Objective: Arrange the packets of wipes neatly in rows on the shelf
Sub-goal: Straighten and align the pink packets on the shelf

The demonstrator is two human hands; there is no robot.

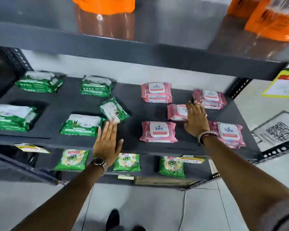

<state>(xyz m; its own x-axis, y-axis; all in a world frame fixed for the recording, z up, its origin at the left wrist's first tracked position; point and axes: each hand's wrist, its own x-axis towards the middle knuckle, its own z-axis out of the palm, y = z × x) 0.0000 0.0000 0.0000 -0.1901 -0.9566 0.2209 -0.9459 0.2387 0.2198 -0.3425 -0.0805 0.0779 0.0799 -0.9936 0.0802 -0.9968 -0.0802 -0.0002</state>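
Packets mostly sit in rows on the shelf [137, 114]; two strays remain. Left hand [107, 144], flat and open, touches the tilted green packet [114, 110]; right hand [196, 120] lies spread on the middle pink packet [176, 112].

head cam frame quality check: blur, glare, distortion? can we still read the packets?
Head view: wide-angle bend bows the shelf edge and upper shelf. Upper shelf's glossy top mirrors the orange packs. Motion blur smears the green packets at left and the tilted green packet; "kara" on the front pink packet stays legible. Both hands, left hand and right hand, reasonably sharp.
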